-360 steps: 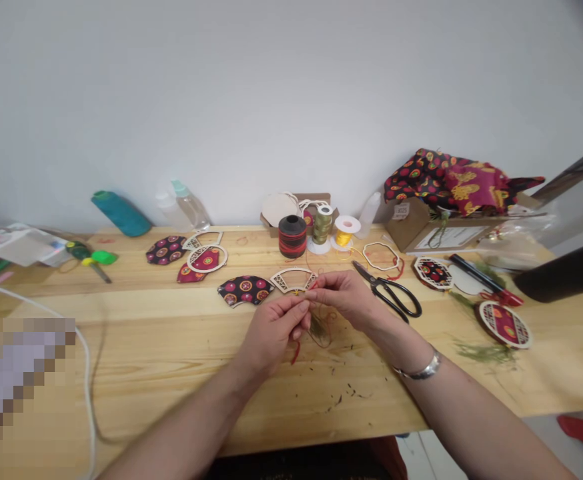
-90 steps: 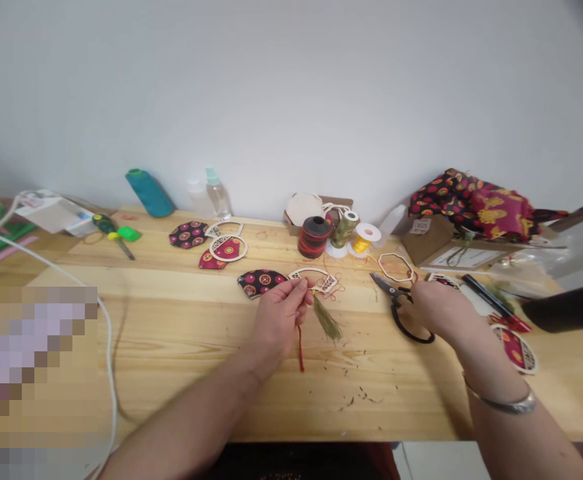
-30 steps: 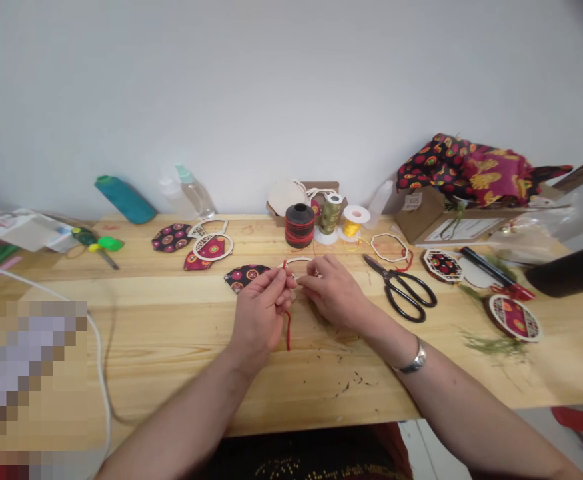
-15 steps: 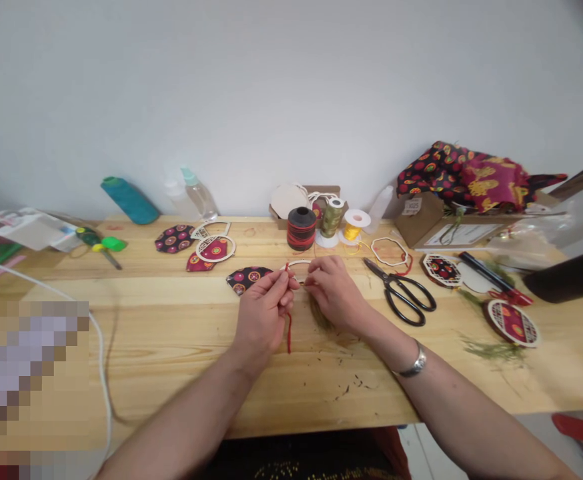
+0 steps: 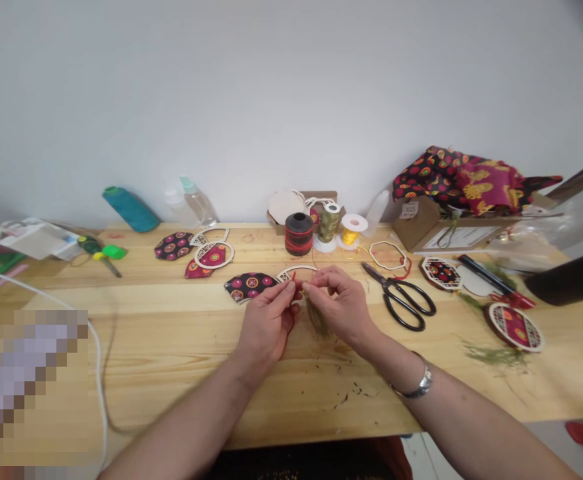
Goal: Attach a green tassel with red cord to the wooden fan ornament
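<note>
My left hand (image 5: 270, 313) is closed in a pinch on a red cord (image 5: 294, 275), whose short end sticks up above the thumb. More of the cord hangs below these fingers. My right hand (image 5: 339, 300) has thumb and forefinger pinched together, almost touching the left fingertips. A green thread tassel (image 5: 316, 321) hangs from its fingers, partly hidden by the hand. Just behind my hands lie a pale openwork frame (image 5: 299, 270) and a fan-shaped patterned fabric piece (image 5: 249, 285).
Black-handled scissors (image 5: 404, 293) lie to the right, near finished round ornaments (image 5: 514, 327). Thread spools (image 5: 299, 235) stand at the back beside a cardboard box (image 5: 424, 223) of fabric. A screwdriver (image 5: 102, 257) and a white cable (image 5: 99, 360) are on the left.
My right hand has come in to the left fingertips, and its fingers are pinched lower. The red cord's hanging end has shifted closer to my left hand.
</note>
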Demonstrator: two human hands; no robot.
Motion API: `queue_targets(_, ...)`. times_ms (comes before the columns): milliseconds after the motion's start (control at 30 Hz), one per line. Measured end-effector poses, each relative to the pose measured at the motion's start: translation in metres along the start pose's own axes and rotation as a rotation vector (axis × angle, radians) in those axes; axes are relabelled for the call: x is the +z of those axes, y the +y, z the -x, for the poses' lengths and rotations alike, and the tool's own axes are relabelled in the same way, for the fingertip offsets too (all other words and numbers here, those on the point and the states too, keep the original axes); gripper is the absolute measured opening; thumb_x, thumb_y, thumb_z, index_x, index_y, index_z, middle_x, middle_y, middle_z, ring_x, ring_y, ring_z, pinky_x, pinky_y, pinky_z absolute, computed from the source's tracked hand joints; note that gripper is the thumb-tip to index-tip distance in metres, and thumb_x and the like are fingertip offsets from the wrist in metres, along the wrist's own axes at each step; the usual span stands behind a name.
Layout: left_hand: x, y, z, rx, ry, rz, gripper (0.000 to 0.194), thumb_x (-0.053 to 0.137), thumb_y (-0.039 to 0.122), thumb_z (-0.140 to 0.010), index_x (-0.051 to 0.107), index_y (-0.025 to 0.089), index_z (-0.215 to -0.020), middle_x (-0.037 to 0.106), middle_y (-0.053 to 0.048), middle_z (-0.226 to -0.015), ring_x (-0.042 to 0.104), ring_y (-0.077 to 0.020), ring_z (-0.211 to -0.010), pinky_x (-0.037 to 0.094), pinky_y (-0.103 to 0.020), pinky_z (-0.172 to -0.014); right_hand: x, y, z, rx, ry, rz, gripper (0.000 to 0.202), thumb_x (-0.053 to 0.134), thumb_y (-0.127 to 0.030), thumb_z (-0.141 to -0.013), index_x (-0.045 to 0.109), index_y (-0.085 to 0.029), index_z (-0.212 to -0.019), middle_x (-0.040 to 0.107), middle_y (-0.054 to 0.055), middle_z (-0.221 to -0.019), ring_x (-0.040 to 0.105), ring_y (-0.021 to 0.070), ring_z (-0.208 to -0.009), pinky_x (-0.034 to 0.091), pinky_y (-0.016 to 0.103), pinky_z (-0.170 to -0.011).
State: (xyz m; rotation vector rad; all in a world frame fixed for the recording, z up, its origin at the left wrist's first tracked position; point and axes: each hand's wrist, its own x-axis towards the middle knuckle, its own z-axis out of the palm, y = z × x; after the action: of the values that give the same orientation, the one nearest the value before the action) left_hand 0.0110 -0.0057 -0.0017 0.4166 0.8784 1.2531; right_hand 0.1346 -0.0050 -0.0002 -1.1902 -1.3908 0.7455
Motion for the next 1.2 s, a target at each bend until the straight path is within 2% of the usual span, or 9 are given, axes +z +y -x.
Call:
queue_targets(367,0.002,-0.001,0.001,-0.024,-0.074,0.004,0.015,0.078,0.017,-0.064,0.075,0.011,-0.078,0.072,-0.008,-0.078,0.061,-0.0106,-0.068,0.047,-0.021,-0.064,0.002,0.0,0.002,0.02,-0.073,0.028,0.011,0.065,-0.02,-0.073,0.065,-0.02,-0.062,0.064,0.003,-0.076,0.059,0.0163,-0.078,0.047,0.032,-0.073)
queue_targets(600,0.003,0.001,0.002,-0.035,-0.069,-0.006,0.014,0.076,0.016,-0.065,0.074,0.011,-0.078,0.072,-0.008,-0.076,0.059,-0.0095,-0.062,0.047,-0.021,-0.061,0.002,-0.001,0.002,0.033,-0.1,0.035,0.011,0.065,-0.019,-0.073,0.066,-0.02,-0.062,0.066,0.003,-0.076,0.061,0.0165,-0.076,0.048,0.033,-0.073)
queue_targets(967,0.005,0.003,0.002,-0.031,-0.071,-0.023,0.019,0.081,0.018,-0.058,0.074,0.01,-0.074,0.07,-0.006,-0.07,0.059,-0.0087,-0.062,0.046,-0.017,-0.056,-0.001,0.0,0.001,0.049,-0.135,0.043,0.013,0.064,-0.021,-0.076,0.069,-0.021,-0.064,0.065,0.003,-0.077,0.061,0.0162,-0.079,0.048,0.033,-0.076)
queue_targets(1100,0.004,0.004,0.002,0.006,-0.016,-0.083,0.019,0.081,0.019,-0.057,0.074,0.011,-0.073,0.066,-0.003,-0.063,0.054,-0.0066,-0.058,0.04,-0.015,-0.05,-0.01,-0.003,-0.005,0.058,-0.088,0.068,0.013,0.065,-0.028,-0.078,0.07,-0.02,-0.07,0.064,0.003,-0.076,0.06,0.0161,-0.078,0.047,0.032,-0.075)
queue_targets(1200,0.002,0.003,0.003,0.023,-0.035,-0.147,0.021,0.08,0.022,-0.059,0.075,0.01,-0.075,0.063,-0.002,-0.06,0.049,-0.005,-0.055,0.035,-0.014,-0.048,-0.014,-0.002,-0.01,0.141,-0.145,-0.025,0.011,0.068,-0.03,-0.076,0.074,-0.021,-0.077,0.068,0.003,-0.083,0.062,0.0169,-0.083,0.048,0.032,-0.079)
